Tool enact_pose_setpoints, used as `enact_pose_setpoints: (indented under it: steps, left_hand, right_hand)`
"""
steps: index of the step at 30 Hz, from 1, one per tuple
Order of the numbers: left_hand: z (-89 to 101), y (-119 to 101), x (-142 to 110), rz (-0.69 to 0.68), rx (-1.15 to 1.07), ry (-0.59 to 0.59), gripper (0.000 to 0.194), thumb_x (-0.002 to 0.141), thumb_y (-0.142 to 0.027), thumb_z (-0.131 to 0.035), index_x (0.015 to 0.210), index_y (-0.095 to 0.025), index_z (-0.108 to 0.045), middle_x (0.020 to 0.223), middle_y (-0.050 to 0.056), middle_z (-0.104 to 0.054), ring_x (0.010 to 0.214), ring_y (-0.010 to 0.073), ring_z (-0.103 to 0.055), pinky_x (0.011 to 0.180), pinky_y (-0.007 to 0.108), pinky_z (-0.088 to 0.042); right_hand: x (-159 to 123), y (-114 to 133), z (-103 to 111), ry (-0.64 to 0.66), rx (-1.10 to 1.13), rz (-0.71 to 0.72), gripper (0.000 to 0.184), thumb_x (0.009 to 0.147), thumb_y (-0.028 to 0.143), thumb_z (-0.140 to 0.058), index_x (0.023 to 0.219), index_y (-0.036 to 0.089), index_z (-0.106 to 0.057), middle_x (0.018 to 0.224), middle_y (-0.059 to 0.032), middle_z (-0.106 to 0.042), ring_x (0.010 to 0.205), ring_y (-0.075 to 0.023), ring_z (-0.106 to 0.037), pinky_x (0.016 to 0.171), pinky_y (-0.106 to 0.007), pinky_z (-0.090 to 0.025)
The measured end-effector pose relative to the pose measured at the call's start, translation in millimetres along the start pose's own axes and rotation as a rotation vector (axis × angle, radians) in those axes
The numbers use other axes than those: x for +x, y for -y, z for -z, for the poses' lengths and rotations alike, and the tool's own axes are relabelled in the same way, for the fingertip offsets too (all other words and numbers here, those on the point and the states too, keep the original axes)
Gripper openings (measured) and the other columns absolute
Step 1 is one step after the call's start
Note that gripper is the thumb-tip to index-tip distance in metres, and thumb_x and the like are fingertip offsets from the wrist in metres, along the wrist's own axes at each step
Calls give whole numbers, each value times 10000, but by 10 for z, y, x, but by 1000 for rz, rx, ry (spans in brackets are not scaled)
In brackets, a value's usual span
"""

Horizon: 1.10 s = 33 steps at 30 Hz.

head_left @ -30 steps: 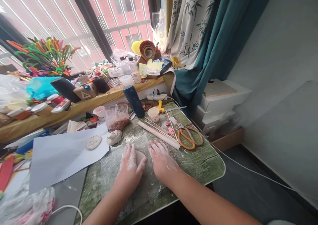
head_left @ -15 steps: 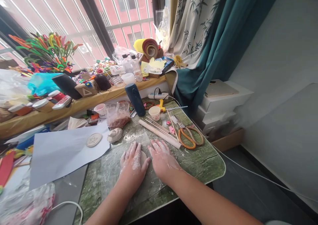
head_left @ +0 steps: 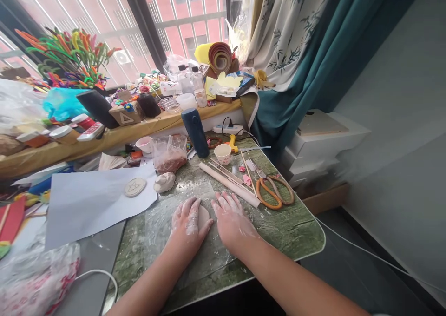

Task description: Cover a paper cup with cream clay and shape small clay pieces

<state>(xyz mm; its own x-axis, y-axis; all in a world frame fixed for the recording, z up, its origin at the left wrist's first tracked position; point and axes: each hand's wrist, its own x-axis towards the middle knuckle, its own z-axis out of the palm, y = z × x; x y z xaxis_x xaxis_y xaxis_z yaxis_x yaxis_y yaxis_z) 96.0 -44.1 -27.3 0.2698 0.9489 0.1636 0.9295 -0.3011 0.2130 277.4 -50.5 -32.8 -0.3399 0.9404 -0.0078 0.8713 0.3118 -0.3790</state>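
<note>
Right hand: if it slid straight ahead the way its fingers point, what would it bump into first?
Probably the wooden rolling pin, lying across the table just beyond the right hand; its fingertips look close to it.

Head-worn camera, looking forward and down

The green table is seen from close above, the view tilted toward the window; both forearms are taken in from the lower edge.
</note>
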Motion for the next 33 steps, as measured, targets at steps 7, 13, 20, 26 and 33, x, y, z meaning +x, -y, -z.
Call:
enact_pose_setpoints:
  steps: [7,13,20,26,33]
  left_hand:
    - [45,10,32,-3,10,10,528,906,-473,-588,1349,-186,-575,1425,145,-566,1307,366,-525,1122,578,-409]
    - [121,-76,50,15,67,40,582,913,-494,-556,1400,-176,-561,1548,168,-467,1430,406,-406,1158,619,-344]
    - [24,-80,24,9,29,55,650,940,-477,-546,1498,-156,-458,1614,181,-382,1522,422,-265,1205,664,-262]
    - [22,-73,27,-9,51,89,608,939,-466,-569,1465,-166,-514,1605,177,-401,1519,409,-285,1215,654,-256]
    - [52,-22,99,-53,47,118,576,932,-465,-576,1437,-190,-542,1604,150,-414,1517,394,-299,1214,642,-278]
  right_hand:
    - [46,-14,-9,-40,-39,21,495,1018,267,-429,1489,136,-500,1618,-133,-389,1537,-304,-274,1261,-558,-205]
    - [-338,85,48,-293,52,212,346,998,210,-481,1304,148,-630,1459,-126,-585,1406,-264,-474,1261,-479,-260]
    - [-681,93,22,-161,130,295,482,982,432,-583,1370,146,-573,1494,-158,-541,1418,-301,-461,1176,-446,-425]
    - [-678,57,-60,-92,102,266,504,984,413,-592,1423,169,-553,1532,-144,-513,1440,-317,-446,1184,-474,-419]
    - [-672,61,5,-59,129,260,505,1004,412,-551,1448,173,-534,1530,-128,-518,1458,-300,-421,1207,-475,-389]
